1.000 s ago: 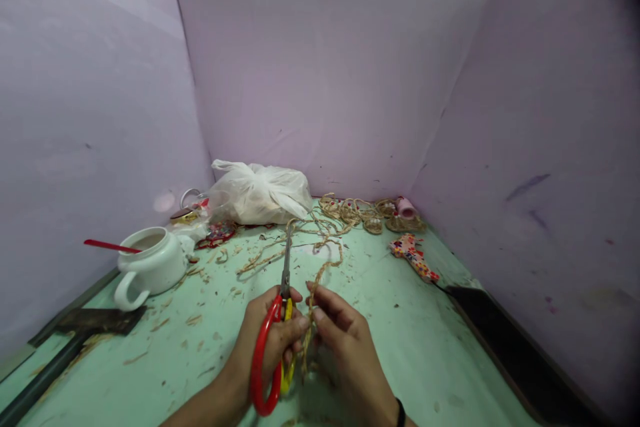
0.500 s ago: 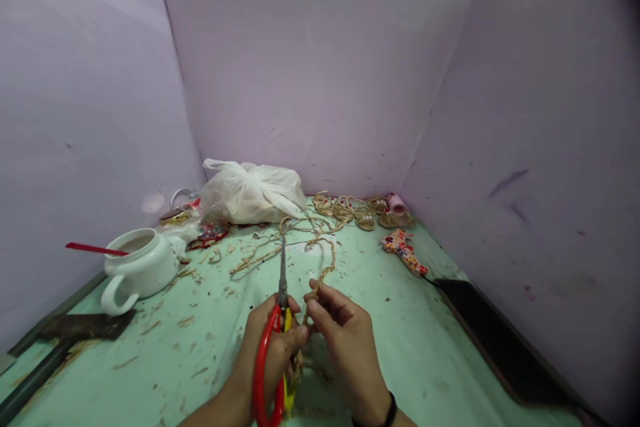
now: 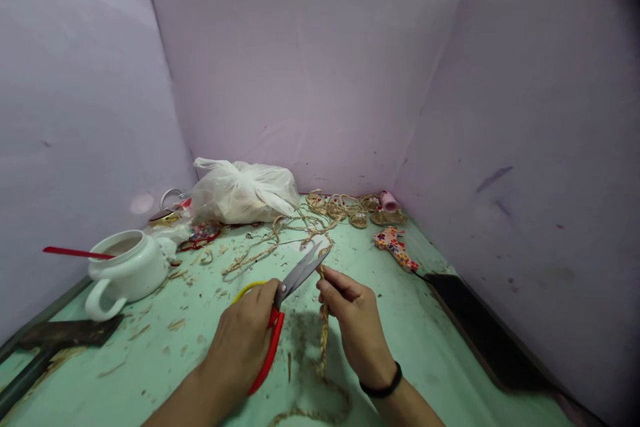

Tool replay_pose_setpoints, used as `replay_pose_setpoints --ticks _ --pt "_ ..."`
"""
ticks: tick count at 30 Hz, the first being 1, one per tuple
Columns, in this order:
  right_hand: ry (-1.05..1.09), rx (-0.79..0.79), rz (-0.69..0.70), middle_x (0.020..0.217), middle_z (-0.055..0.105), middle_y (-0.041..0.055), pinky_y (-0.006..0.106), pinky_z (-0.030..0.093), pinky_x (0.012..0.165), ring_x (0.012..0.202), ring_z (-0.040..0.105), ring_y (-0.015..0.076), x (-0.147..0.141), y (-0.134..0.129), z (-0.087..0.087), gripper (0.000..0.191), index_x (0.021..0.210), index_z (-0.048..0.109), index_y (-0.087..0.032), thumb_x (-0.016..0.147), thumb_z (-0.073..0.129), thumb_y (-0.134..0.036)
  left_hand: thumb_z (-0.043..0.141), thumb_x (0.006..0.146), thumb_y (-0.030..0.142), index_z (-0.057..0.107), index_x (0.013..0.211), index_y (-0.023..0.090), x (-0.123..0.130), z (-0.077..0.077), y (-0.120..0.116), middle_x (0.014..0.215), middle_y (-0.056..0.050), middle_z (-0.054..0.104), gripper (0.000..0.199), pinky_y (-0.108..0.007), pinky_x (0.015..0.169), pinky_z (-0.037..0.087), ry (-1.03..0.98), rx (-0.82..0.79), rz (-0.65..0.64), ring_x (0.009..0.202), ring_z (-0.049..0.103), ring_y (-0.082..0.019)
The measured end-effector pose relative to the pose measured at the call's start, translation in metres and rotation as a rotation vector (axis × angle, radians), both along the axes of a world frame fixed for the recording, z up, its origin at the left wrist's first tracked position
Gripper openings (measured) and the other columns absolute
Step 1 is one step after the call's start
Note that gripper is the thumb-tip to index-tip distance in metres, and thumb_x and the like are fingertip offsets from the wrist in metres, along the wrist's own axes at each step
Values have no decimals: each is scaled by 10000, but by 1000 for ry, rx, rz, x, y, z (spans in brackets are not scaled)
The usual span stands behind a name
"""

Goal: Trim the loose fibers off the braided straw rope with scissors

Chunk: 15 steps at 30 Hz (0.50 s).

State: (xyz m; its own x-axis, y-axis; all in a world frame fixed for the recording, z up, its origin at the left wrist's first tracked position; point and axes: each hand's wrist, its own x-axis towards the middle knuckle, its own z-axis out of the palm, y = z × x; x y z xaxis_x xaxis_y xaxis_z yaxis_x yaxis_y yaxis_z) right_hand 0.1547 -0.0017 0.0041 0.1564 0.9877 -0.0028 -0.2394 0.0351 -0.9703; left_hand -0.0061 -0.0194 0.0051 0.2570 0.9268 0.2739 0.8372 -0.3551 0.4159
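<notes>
My left hand (image 3: 245, 327) is closed round the scissors (image 3: 273, 340), which have one red and one yellow handle. Their blades point up and to the right, slightly parted, with the tips by the braided cord (image 3: 324, 340). Between thumb and fingers, my right hand (image 3: 355, 313) pinches this straw-coloured cord just below the blade tips. One stretch of it hangs below the hand and curls over the green table top. Beyond the hand, the cord runs on towards a loose tangle of cord (image 3: 305, 217). A black band circles my right wrist.
On the left stand a white pot (image 3: 133, 263) with a red stick across it and a dark-headed hammer-like tool (image 3: 70, 333). A white plastic bag (image 3: 247, 193) lies at the back. To the right are a floral-patterned piece (image 3: 395, 247) and a black flat panel (image 3: 485, 327). Purple walls enclose the table.
My left hand has turned the scissors from pointing straight up to slanting right, bringing the blades to the cord. My right hand has shifted slightly right, still pinching the cord. The view has shifted slightly.
</notes>
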Motion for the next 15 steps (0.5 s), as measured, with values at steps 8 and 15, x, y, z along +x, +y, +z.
replay_pose_setpoints --ticks 8,15 --pt "45 21 -37 548 524 -35 227 339 423 427 410 71 8 4 6 293 888 678 -126 632 647 -266 360 742 64 442 1080 184 0 -11 7 915 -75 585 368 -325 688 426 300 96 78 821 552 -217" --pt "45 6 -49 515 510 -40 231 328 431 429 398 70 14 8 6 412 995 651 -110 620 666 -282 379 749 84 488 986 202 -5 -18 9 784 -37 599 286 -273 576 410 369 248 53 675 571 -186"
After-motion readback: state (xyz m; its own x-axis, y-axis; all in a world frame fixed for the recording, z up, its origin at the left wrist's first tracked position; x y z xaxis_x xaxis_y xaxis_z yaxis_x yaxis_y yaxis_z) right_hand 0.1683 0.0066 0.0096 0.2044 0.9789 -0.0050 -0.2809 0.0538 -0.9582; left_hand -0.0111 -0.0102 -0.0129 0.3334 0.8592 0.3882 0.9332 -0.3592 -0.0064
